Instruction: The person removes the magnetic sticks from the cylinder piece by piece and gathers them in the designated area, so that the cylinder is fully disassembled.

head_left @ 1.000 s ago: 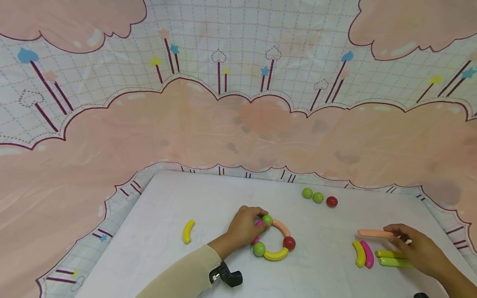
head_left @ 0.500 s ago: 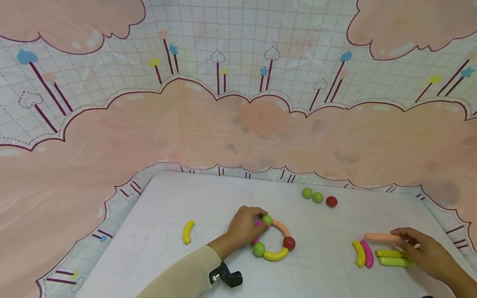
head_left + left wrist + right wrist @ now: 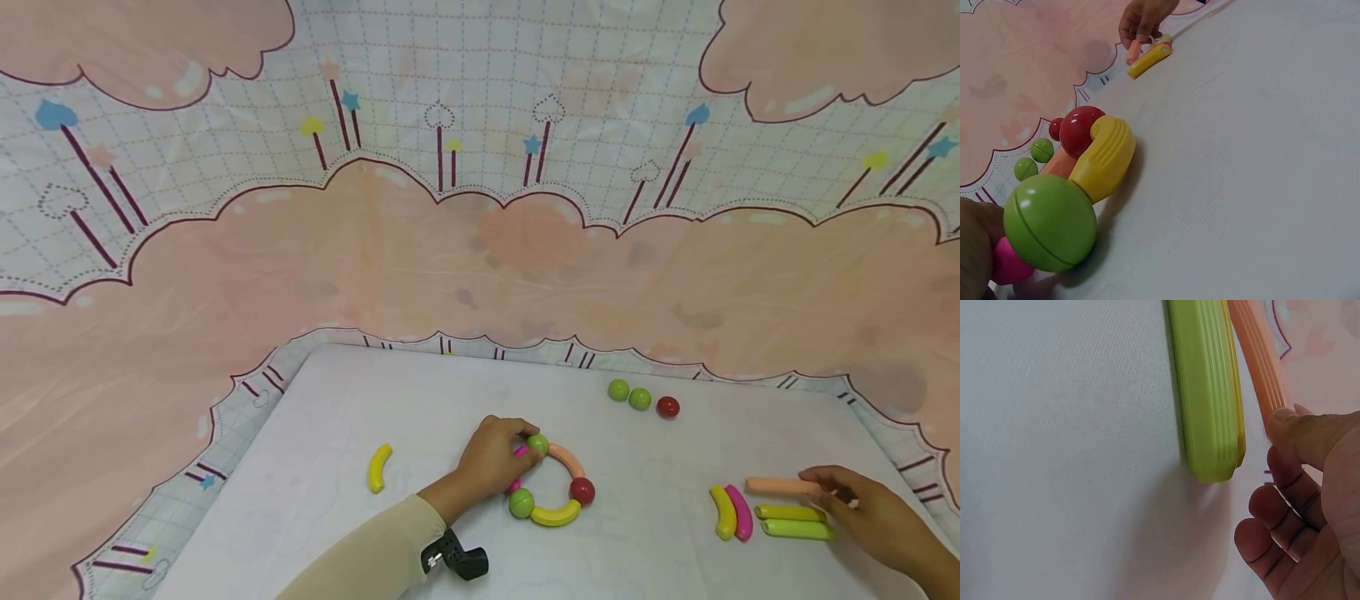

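My left hand (image 3: pixel 491 454) grips the upper green ball (image 3: pixel 537 443) of a ring made of balls and curved rods. The ring joins a peach curved rod (image 3: pixel 566 458), a red ball (image 3: pixel 582 490), a yellow curved rod (image 3: pixel 556 512), a lower green ball (image 3: pixel 521 502) and a pink curved rod (image 3: pixel 514 483), partly hidden by my hand. At the right, thumb and finger of my right hand (image 3: pixel 862 508) pinch the end of a straight peach rod (image 3: pixel 780 486). Just in front of it lie a straight yellow rod (image 3: pixel 791 512) and a straight green rod (image 3: pixel 797 530), side by side.
Left of those straight rods lie a loose yellow curved rod (image 3: pixel 723 512) and a pink one (image 3: pixel 739 512). Two green balls (image 3: pixel 629 394) and a red ball (image 3: pixel 668 407) sit toward the back of the white table (image 3: pixel 300 517). Another yellow curved rod (image 3: pixel 380 468) lies at the left.
My right hand has moved right and toward me with the peach rod, bringing it alongside the straight yellow rod. The left hand and the ring have stayed put.
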{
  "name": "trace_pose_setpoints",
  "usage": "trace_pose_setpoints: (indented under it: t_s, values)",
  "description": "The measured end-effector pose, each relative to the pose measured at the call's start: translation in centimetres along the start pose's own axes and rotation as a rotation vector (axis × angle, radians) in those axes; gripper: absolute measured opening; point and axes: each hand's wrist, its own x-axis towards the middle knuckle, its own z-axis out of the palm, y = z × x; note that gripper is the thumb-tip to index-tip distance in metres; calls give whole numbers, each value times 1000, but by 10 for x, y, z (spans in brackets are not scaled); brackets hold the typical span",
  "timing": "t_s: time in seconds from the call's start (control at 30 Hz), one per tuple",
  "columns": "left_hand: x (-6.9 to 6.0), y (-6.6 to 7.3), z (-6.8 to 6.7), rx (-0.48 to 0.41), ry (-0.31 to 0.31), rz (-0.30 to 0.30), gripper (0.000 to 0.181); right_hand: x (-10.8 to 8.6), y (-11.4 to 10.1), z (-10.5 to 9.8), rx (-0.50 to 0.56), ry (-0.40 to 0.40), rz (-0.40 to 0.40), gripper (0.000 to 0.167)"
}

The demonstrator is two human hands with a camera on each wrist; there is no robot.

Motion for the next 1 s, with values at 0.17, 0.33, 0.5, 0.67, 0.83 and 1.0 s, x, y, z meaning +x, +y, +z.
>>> trace_pose_setpoints:
  t_s: [0.17,0.33,0.5,0.67,0.83,1.0]
  values:
    - [0,0,0,3,4,7,30,0,6,2,-6,-22,20,45]
    - [0,0,0,2,7,12,30,-3,10,4,-7,-3,-5,40]
    - [0,0,0,0,6,9,31,-3,10,4,-2,-25,17,38]
    - [0,0,0,-4,6,5,31,-2,9,4,7,-37,40,35]
    - [0,-1,1,-3,15,17,30,-2,9,4,22,-58,56,32]
    - [2,-2,3,5,29,34,30,-1,7,4,28,-54,77,38]
